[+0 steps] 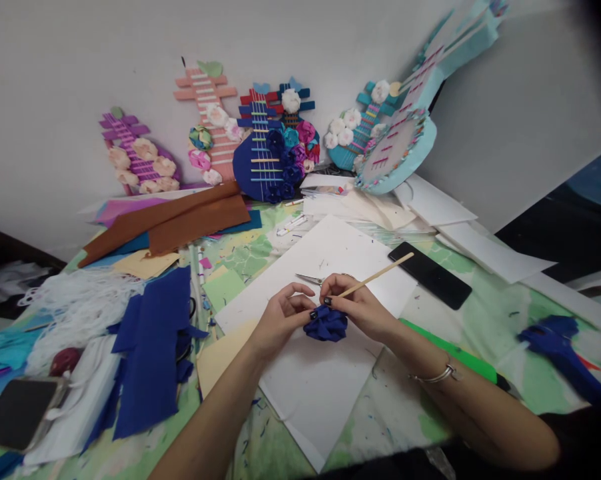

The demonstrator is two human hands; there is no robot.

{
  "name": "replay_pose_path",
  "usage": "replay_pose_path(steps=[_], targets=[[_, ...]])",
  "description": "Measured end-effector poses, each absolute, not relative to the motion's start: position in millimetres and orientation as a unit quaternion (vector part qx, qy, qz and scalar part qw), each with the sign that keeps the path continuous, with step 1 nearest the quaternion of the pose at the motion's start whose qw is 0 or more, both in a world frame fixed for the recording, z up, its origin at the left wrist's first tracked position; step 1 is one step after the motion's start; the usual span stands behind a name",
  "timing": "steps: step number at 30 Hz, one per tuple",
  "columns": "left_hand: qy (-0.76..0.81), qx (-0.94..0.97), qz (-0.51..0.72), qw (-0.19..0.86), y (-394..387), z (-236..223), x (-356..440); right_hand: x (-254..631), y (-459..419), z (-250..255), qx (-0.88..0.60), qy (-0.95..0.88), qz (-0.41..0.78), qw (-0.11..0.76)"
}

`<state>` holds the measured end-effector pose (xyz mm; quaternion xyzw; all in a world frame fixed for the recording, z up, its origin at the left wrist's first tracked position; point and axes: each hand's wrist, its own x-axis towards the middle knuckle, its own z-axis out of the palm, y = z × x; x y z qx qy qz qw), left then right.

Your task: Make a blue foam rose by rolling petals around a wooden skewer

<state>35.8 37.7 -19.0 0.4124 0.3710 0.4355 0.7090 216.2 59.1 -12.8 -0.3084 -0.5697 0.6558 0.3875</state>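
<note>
A dark blue crinkled flower [325, 325], of paper or cloth, is held above a white sheet [300, 407]. My left hand [288, 312] pinches its upper left edge between thumb and fingers. Closed at the flower's upper right is my right hand [355, 308], its thumb at the petals. A thin wooden stick [380, 272] passes through the right fingers and slants up to the right; its lower end is hidden. Just behind the hands lie scissors [308, 278], partly covered by the right fingers.
Blue crepe strips [150, 360], white shredded paper [88, 307] and brown sheets [190, 217] lie left. A phone [430, 273], a green cutter [448, 350] and a blue glue gun [563, 347] lie right. Decorated paper guitars [258, 157] lean on the back wall.
</note>
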Motion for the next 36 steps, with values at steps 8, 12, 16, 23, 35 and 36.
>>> replay_pose_path(steps=[8,12,16,23,35,36], targets=[[0.381,0.428,0.432,0.697,38,-21,34,220,63,-15,-0.315,-0.598,0.636,0.372],[0.374,0.425,0.435,0.700,38,-21,34,221,64,-16,-0.309,-0.601,0.637,0.370],[0.372,0.398,0.442,0.712,37,-16,36,220,65,-18,-0.293,-0.572,0.661,0.388],[0.357,0.398,0.447,0.717,36,-11,37,220,64,-19,-0.280,-0.555,0.673,0.400],[0.366,0.410,0.485,0.680,39,-22,38,212,59,-19,-0.262,-0.481,0.722,0.422],[0.367,0.404,0.484,0.685,39,-22,39,211,59,-19,-0.264,-0.477,0.723,0.424]])
